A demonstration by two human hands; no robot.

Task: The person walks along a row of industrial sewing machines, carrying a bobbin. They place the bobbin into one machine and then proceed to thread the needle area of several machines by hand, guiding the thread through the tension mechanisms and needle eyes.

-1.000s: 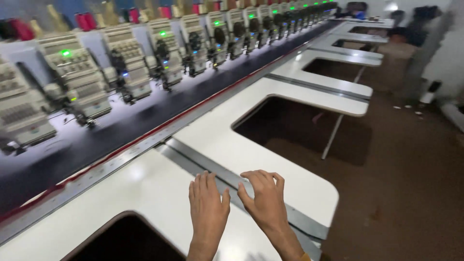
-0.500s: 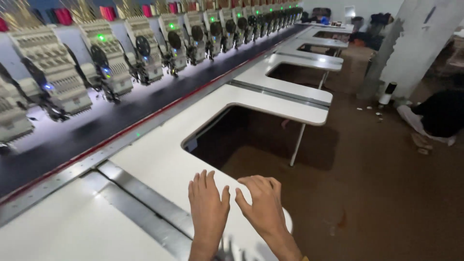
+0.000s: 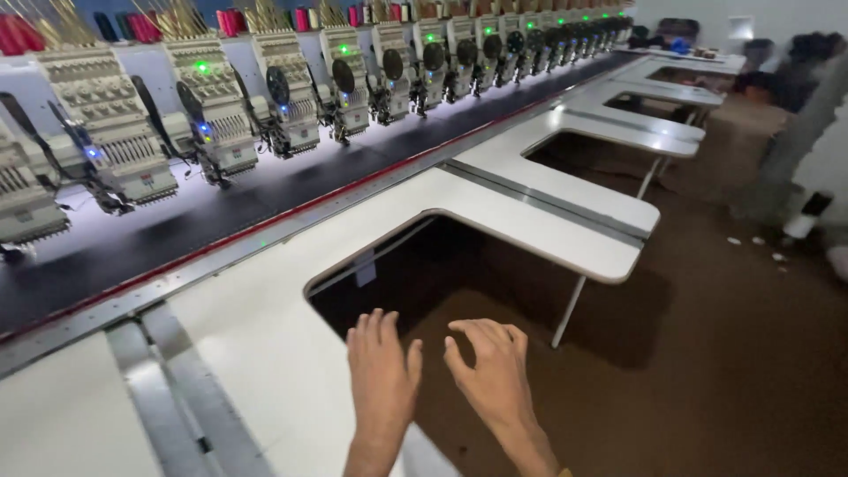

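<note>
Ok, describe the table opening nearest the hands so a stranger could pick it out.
Follow the long white table beside the row of embroidery heads. The cutout is the dark, rounded-corner gap just beyond the left hand and right hand. Unlike the farther gaps, it lies nearest the camera.

My left grip (image 3: 382,369) and right grip (image 3: 491,371) hung open-fingered over the dark cut-out (image 3: 442,283) of the white table (image 3: 256,327), where room was free below. The row of embroidery heads (image 3: 212,115) blocked the far side.
</note>
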